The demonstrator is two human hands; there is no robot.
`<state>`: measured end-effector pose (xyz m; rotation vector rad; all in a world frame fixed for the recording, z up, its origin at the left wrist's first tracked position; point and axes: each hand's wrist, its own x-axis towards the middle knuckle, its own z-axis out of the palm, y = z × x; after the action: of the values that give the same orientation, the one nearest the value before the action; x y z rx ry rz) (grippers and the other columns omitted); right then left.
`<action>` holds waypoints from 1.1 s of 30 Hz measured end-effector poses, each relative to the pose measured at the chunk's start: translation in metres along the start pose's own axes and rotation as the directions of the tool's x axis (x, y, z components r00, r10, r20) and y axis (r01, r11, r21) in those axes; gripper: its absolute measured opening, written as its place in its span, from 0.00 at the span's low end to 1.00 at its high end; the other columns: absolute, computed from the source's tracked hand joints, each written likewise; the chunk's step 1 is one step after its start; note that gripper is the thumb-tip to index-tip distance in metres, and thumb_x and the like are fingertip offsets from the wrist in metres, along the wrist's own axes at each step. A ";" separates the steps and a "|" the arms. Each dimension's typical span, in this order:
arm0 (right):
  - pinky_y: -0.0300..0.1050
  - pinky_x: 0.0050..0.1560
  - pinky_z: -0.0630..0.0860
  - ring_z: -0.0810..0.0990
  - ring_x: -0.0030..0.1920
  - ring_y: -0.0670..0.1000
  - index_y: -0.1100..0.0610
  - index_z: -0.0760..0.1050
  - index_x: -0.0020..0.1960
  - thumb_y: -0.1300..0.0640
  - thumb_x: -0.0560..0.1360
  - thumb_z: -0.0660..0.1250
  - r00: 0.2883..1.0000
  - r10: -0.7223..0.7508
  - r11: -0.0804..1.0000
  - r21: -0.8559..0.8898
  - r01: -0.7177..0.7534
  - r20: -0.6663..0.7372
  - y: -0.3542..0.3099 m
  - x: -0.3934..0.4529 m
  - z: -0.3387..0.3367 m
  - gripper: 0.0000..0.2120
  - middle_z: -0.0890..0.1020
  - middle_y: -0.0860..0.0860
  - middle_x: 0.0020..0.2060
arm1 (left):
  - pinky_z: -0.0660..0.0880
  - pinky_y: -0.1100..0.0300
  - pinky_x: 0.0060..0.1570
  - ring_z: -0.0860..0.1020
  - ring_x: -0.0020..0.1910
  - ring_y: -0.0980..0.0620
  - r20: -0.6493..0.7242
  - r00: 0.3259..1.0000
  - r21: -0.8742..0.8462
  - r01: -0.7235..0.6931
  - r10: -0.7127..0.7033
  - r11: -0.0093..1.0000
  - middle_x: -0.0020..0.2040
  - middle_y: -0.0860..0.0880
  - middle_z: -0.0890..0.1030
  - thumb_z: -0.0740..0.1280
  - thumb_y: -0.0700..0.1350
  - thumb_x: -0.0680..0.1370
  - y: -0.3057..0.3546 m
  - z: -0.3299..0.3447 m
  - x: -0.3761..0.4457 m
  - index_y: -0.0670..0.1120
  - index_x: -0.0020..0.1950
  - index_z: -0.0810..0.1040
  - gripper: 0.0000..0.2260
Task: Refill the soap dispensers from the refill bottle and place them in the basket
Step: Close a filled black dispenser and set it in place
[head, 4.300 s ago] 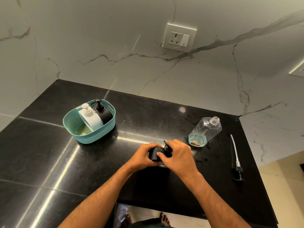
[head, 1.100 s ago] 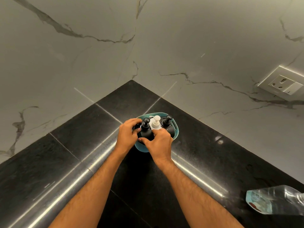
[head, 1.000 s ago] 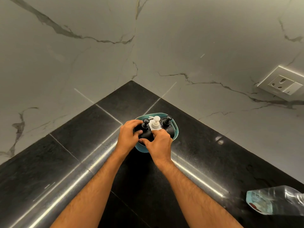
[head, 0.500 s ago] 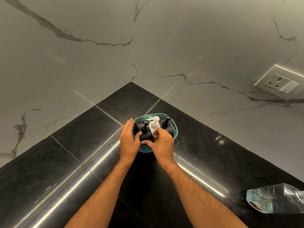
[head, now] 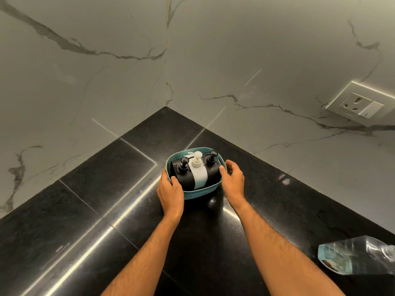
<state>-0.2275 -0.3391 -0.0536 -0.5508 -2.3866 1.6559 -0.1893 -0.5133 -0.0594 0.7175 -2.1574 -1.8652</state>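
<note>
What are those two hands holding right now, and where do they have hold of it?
The left hand grips the teal basket at its left rim, thumb over the edge. The right hand sits at the right rim; whether it grips is unclear.
</note>
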 end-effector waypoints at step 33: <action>0.38 0.32 0.74 0.81 0.36 0.51 0.57 0.84 0.45 0.73 0.73 0.60 0.825 0.158 0.985 0.023 -0.174 -0.542 0.050 0.028 -0.180 0.17 0.84 0.51 0.35 | 0.83 0.47 0.52 0.83 0.49 0.51 0.666 0.715 0.028 -0.307 0.211 0.951 0.46 0.52 0.86 0.57 0.34 0.80 0.042 0.192 -0.013 0.49 0.55 0.84 0.18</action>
<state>-0.1789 -0.1570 -0.0364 -1.0969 -1.9816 1.2894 -0.2746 -0.3354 -0.0513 -0.3080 -2.6251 -2.0159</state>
